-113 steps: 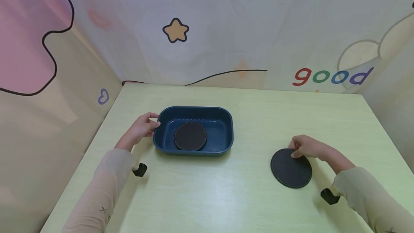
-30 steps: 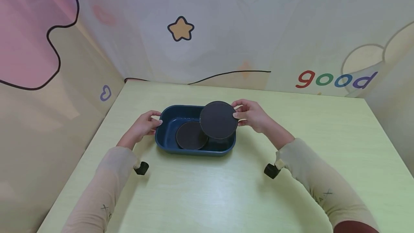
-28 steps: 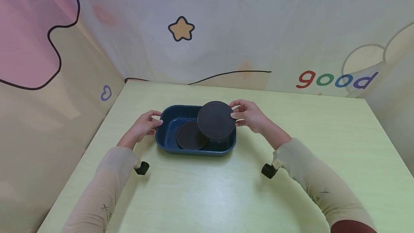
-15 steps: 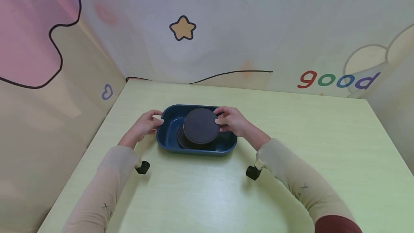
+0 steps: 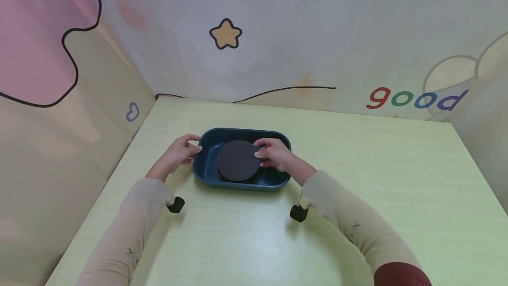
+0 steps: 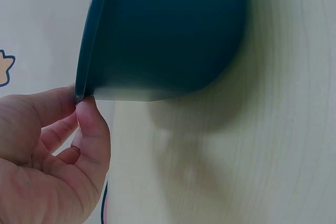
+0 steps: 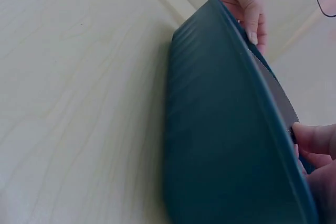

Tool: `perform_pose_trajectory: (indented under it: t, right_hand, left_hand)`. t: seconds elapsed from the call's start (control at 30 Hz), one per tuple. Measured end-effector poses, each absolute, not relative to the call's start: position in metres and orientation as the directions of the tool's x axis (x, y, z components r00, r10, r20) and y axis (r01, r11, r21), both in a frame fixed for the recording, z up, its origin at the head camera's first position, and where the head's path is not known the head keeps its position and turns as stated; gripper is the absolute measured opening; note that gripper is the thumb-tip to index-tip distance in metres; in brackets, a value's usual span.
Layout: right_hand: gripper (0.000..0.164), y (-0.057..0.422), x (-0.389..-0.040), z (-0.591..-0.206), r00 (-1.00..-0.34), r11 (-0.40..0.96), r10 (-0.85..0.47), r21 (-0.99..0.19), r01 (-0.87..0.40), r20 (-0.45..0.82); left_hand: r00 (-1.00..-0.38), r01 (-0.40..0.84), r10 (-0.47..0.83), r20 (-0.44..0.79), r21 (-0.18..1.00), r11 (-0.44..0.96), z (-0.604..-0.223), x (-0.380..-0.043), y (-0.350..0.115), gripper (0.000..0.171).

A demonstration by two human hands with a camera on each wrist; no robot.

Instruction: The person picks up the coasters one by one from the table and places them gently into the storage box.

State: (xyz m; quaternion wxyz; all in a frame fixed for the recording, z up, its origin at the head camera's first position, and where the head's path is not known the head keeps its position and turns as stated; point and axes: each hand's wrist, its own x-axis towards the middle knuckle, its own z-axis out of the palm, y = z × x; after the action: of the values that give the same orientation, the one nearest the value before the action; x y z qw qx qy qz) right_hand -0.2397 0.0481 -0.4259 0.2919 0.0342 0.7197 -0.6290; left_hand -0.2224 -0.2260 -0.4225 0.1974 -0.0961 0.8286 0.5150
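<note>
A dark blue rectangular tray [image 5: 274, 181] with rounded corners sits on the table. My left hand [image 5: 178, 153] pinches its left rim; in the left wrist view, thumb and fingers of the left hand [image 6: 58, 150] meet at the rim. Inside the tray, my right hand [image 5: 275, 154] pinches the right edge of a round black coaster [image 5: 238, 161] with a stitched edge. This coaster covers nearly all of a second dark coaster in the tray. Whether the two touch, I cannot tell. In the right wrist view the held coaster [image 7: 278, 95] shows just past the tray's rim.
The tray rests on a pale wooden table [image 5: 246, 233]. A printed cloth backdrop [image 5: 278, 34] rises behind and at the sides of it. Each sleeve carries a small black block, the left block [image 5: 176, 205] and the right block [image 5: 299, 213], near the wrist.
My right hand picked up the coaster from the table on the right, carried it left over the tray, and lowered it above the other coaster. My left hand stayed on the rim.
</note>
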Motion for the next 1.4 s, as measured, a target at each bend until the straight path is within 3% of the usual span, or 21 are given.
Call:
perform_pose_trajectory:
  t: [0.9, 1.4]
  right_hand:
    - [0.032, 0.039, -0.241, -0.439, -0.818, 0.296, -0.231, -0.839, 0.457, -0.527]
    - [0.027, 0.037, -0.242, -0.441, -0.837, 0.386, -0.221, -0.833, 0.396, -0.500]
  left_hand:
    - [-0.908, -0.361, 0.035, -0.418, 0.820, 0.443, -0.425, -0.223, -0.225, 0.041]
    - [-0.907, -0.363, 0.030, -0.421, 0.815, 0.452, -0.425, -0.222, -0.226, 0.042]
